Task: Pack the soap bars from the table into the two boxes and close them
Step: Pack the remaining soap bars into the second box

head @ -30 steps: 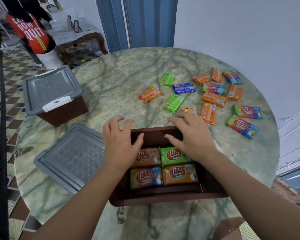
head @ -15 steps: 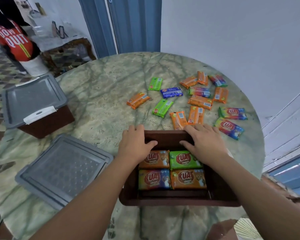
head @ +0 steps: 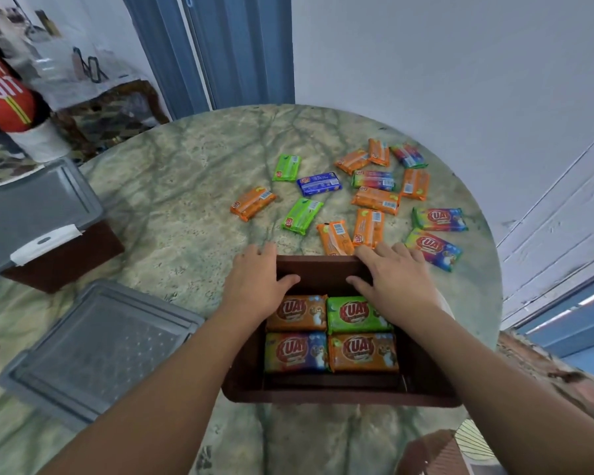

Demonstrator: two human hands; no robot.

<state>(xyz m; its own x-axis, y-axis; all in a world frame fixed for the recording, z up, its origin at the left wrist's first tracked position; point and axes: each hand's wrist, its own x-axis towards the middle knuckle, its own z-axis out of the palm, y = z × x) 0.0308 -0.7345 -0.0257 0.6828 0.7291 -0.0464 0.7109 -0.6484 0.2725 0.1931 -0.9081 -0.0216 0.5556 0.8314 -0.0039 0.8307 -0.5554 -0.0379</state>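
On the marble table (head: 186,207), an open brown box (head: 340,394) sits nearest the camera, and both forearms reach straight over it. At its far left corner the left hand (head: 254,286) grips the rim, fingers draped over the outside, thumb hooked inside. At its far right corner the right hand (head: 395,282) grips likewise. Inside the box lie four soap bars (head: 360,351) in two rows. Beyond the box, loose soap bars (head: 374,200) are scattered. Left of the box lies a grey lid (head: 93,351); farther left stands a second box (head: 62,255), lidded.
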